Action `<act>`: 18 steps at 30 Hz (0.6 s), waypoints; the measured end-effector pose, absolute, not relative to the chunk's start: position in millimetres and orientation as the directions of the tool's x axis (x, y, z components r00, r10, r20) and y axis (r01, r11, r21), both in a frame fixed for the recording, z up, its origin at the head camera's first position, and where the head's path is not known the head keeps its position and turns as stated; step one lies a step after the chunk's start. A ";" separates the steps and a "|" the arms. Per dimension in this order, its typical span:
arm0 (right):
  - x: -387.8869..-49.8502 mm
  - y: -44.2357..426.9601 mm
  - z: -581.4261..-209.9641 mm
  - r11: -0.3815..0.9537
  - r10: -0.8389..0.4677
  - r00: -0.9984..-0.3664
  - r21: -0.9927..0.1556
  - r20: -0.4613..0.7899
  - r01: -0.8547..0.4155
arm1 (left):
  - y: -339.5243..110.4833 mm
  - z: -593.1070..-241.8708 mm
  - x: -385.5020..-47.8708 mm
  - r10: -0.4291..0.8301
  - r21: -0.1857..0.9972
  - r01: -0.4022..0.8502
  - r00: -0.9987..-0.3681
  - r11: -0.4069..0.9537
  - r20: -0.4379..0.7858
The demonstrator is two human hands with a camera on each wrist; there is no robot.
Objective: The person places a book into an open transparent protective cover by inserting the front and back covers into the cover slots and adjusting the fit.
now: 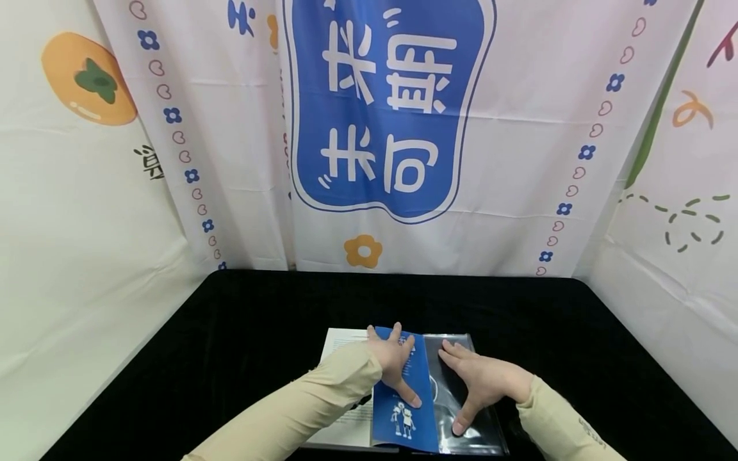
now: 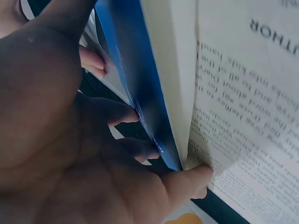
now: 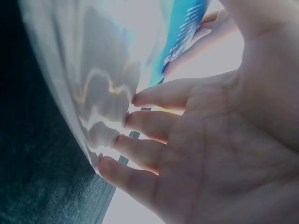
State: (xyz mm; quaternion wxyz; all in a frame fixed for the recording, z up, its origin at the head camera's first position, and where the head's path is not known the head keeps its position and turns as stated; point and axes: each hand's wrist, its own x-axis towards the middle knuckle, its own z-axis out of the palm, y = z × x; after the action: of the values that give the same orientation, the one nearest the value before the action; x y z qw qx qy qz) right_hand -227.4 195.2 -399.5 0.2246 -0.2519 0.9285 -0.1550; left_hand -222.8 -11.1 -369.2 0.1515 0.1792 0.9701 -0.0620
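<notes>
An open book (image 1: 353,438) with a printed page lies near the front of the table. Its blue cover flap (image 1: 383,419) shows white lettering and two white figures. My left hand (image 1: 394,362) rests spread on this flap, and in the left wrist view one fingertip touches the printed page (image 2: 252,102) past the flap's edge. Right of the flap lies a glossy clear plastic sheet (image 1: 481,435), which looks like a book cover sleeve. My right hand (image 1: 486,382) presses on it with straight, parted fingers. In the right wrist view, its fingertips touch the shiny plastic (image 3: 100,74).
A black cloth-covered table (image 1: 277,314) extends around the book. Behind it hangs a white printed curtain (image 1: 513,192) with a blue sign, and pale fabric walls (image 1: 75,256) stand at both sides.
</notes>
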 end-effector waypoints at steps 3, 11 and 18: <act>-227.4 193.8 -399.3 0.836 -0.522 -0.782 -0.385 -0.342 -0.390 | -11.7 -370.3 -222.7 0.316 -0.031 0.344 -0.892 0.939 -0.322; -230.2 191.5 -397.5 0.848 -0.494 -0.804 -0.390 -0.331 -0.360 | -14.2 -371.7 -223.7 0.298 0.046 0.300 -0.896 0.953 -0.329; -228.0 194.8 -398.0 0.832 -0.525 -0.793 -0.386 -0.310 -0.400 | -14.3 -372.9 -223.7 0.305 0.030 0.312 -0.897 0.949 -0.319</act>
State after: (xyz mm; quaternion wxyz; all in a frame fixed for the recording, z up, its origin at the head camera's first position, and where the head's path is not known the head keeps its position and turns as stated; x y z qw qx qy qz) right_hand -228.0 194.8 -398.0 0.2060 -0.2473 0.9345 -0.1518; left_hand -223.7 -14.3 -372.9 0.1618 0.1586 0.9739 -0.0108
